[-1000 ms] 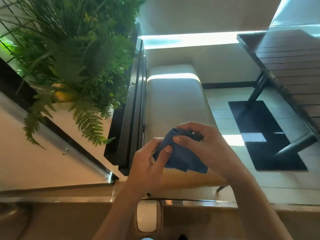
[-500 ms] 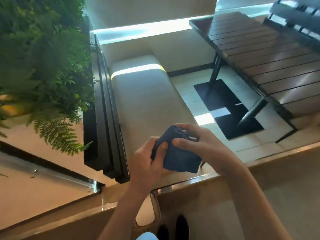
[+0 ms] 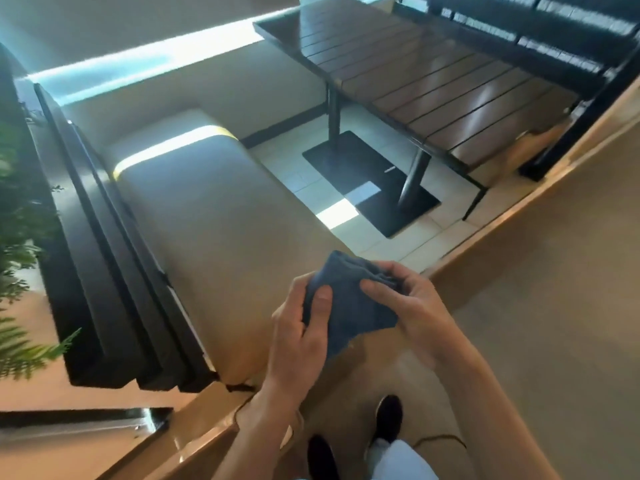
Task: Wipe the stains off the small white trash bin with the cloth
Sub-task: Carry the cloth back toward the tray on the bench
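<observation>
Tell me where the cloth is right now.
In the head view, lower centre: the blue cloth is bunched between the left hand and right hand.

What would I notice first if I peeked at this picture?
Two hands in the middle: the left hand and right hand both grip a bunched dark blue cloth. Behind them, a slatted brown table stands at upper right, and green ferns poke in at left.

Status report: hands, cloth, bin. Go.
Both hands, left and right, gripping blue cloth at chest height. Bin not in view. Nothing blocking.
</observation>
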A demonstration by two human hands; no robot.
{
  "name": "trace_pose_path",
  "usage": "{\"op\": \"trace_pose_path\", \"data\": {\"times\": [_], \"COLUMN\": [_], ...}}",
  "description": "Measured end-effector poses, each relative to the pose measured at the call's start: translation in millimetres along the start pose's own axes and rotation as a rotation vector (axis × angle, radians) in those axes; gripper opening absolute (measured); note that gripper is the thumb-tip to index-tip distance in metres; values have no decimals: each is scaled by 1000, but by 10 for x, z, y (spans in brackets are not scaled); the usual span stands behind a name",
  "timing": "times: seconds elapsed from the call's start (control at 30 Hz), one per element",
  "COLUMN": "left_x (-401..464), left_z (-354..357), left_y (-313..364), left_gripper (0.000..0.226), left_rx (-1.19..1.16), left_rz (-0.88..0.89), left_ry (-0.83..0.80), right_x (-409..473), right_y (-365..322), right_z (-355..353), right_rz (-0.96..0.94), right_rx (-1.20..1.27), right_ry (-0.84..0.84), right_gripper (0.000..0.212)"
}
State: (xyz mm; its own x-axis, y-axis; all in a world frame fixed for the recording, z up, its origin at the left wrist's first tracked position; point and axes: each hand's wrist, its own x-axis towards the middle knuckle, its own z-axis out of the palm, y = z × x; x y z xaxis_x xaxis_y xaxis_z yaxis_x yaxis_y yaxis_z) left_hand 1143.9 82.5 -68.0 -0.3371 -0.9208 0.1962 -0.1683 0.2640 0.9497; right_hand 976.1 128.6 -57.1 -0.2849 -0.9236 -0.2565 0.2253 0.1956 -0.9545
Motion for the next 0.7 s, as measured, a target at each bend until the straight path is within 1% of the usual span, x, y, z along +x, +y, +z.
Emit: {"op": "trace_pose_path", "data": {"times": [0.1,0.23,0.43,0.47,0.57,0.63,0.7], "left_x": [77,262,523,562,656,716,781], "left_z": [260,696,1617,1789,2311,2605,2939], "left_y": [-5,-3,98,127,212,257,297], "left_gripper": [20,26,11,10,13,18,16], "left_rx": [-52,-41,31,38,53,56,70], "left_rz": [-65,-119,-72,-68,-66,-62,-59], "left_ry": [-52,-116,-155,-162,-166,-151,-165], "right_x": [-5,53,222,255,329,378,404], "right_y": [-3,1,-56,-77,-149,-203,-251], "right_z": [-202,-620,-1559,-1732,-2243,-2515,-2827], "right_rz": [-42,-54,-12,-17,-8,-2,-1], "right_rx": [26,60,70,75,75,73,77], "right_ry": [84,119,124,132,158,168,209], "right_gripper": [35,30,23,24,35,33,27]}}
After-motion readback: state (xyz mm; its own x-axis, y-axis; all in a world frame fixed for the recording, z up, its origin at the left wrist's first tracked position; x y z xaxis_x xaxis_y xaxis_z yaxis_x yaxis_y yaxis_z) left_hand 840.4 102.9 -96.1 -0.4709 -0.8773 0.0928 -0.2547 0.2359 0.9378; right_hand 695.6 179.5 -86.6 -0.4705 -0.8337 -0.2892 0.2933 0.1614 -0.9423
